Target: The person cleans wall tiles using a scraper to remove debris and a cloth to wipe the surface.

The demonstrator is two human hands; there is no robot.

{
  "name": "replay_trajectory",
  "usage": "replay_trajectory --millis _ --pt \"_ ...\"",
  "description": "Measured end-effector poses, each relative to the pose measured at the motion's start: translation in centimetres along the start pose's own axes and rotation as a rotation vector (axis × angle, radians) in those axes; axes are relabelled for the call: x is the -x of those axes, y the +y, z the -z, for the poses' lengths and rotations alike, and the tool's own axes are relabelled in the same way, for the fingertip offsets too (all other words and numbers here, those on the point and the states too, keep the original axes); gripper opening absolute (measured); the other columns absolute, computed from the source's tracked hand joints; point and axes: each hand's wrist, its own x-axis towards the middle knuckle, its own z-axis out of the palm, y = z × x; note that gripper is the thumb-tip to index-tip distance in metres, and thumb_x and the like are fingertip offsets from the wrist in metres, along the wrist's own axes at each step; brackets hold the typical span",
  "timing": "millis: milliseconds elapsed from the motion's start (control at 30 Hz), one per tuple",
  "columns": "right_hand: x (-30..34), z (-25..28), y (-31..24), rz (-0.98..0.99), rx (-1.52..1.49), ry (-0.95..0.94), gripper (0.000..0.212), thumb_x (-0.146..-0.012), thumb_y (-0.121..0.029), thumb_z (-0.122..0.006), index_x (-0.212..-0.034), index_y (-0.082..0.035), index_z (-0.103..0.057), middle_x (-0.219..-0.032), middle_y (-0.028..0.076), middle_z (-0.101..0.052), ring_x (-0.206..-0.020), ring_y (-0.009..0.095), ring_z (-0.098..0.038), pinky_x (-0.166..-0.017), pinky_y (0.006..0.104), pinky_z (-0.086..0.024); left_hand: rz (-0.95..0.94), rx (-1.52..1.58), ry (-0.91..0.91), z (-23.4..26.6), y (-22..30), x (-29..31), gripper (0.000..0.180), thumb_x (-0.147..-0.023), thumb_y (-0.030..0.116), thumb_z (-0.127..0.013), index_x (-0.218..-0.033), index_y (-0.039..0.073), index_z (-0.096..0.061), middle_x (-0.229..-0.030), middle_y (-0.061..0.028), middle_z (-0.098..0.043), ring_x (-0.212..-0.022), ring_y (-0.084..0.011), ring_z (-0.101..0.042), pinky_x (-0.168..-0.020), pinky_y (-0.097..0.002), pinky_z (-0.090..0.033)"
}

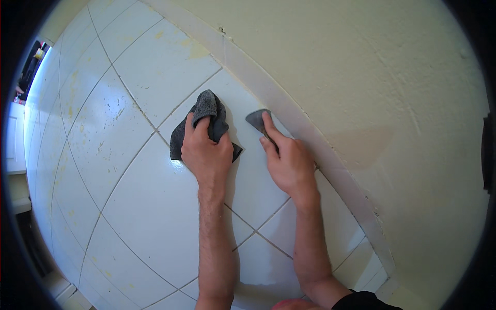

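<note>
A dark grey cloth (206,106) is bunched under my left hand (206,152), whose fingers press into its folds on the white floor tiles (150,201). To the right of it, my right hand (292,163) grips a scraper (257,120) with a wide grey metal blade. Its handle is mostly hidden inside my fist, and my index finger lies along the blade. The blade is at the tile surface, close to the skirting strip (289,116) along the wall. I cannot tell whether its edge touches the tile.
The beige wall (398,88) rises on the right. Yellowish smears (196,50) mark the tiles near the far skirting, and small dark specks (116,108) lie farther left. A white door or cabinet front (15,139) and dark items (32,64) stand at the left edge.
</note>
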Motion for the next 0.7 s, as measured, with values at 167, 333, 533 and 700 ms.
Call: replay_trajectory --millis 167,333,533,700 --pt "1.0 -0.1 0.4 0.093 0.03 0.033 0.049 -0.105 -0.03 -0.053 -0.153 -0.017 -0.051 -0.081 0.019 -0.073 -0.079 0.041 -0.071 -0.078 0.0525 -0.056 -0.028 -0.021 0.013 0.4 -0.1 -0.1 0.027 -0.08 0.002 -0.07 -0.107 0.0 -0.071 -0.111 -0.0113 -0.068 -0.08 -0.0341 -0.069 -0.069 -0.0405 -0.054" --pt "0.3 -0.6 -0.2 0.018 -0.03 0.032 0.048 -0.106 -0.03 -0.053 -0.152 -0.017 -0.052 -0.082 0.019 -0.073 -0.081 0.042 -0.072 -0.079 0.0531 -0.056 -0.001 0.027 0.003 0.0 -0.2 0.0 0.027 -0.08 0.002 -0.07 -0.107 0.0 -0.071 -0.112 -0.0128 -0.068 -0.085 -0.0342 -0.07 -0.071 -0.0403 -0.056" --pt "-0.1 -1.4 -0.1 0.001 -0.051 0.089 0.048 -0.105 -0.029 -0.054 -0.151 -0.016 -0.053 -0.078 0.021 -0.069 -0.077 0.042 -0.069 -0.076 0.0516 -0.053 0.003 0.015 0.002 -0.1 -0.1 0.0 0.027 -0.079 0.002 -0.07 -0.106 0.0 -0.072 -0.113 -0.0143 -0.068 -0.089 -0.0371 -0.07 -0.075 -0.0418 -0.056" --pt "0.3 -0.5 0.2 0.057 -0.032 0.025 0.049 -0.106 -0.032 -0.052 -0.152 -0.015 -0.052 -0.081 0.021 -0.073 -0.081 0.043 -0.071 -0.077 0.055 -0.055 0.002 0.014 0.011 0.2 0.0 0.0 0.028 -0.079 0.002 -0.07 -0.106 0.0 -0.072 -0.112 -0.0143 -0.068 -0.091 -0.038 -0.069 -0.077 -0.0428 -0.056"
